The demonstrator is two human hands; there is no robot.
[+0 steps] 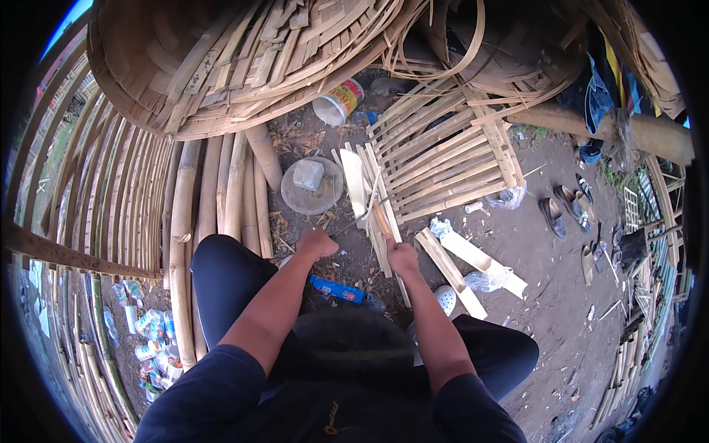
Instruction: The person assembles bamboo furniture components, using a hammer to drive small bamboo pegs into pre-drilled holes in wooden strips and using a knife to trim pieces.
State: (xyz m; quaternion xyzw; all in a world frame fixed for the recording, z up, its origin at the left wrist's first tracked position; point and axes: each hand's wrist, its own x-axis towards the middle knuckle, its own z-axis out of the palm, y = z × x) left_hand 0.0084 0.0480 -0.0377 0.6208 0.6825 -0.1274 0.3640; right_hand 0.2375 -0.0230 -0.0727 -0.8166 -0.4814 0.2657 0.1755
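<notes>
My left hand [316,242] is closed in a fist in front of my left knee. From it a thin dark strip runs up and right toward some bamboo slats [356,181]; its kind is unclear. My right hand [402,258] wraps round an orange-brown wooden stick [381,219], which leans over the slats and points away from me. Beyond my left hand a grey stone block [308,175] rests on a round grey slab [295,204]. A blue packet [336,289] lies on the ground between my forearms.
A bamboo slatted panel [443,166] lies ahead, below large woven baskets [251,81]. Bamboo poles [186,229] line my left, beside plastic bottles [156,343]. Split bamboo pieces [484,260] and a light clog [445,299] are near my right arm. Shoes [554,218] lie farther right.
</notes>
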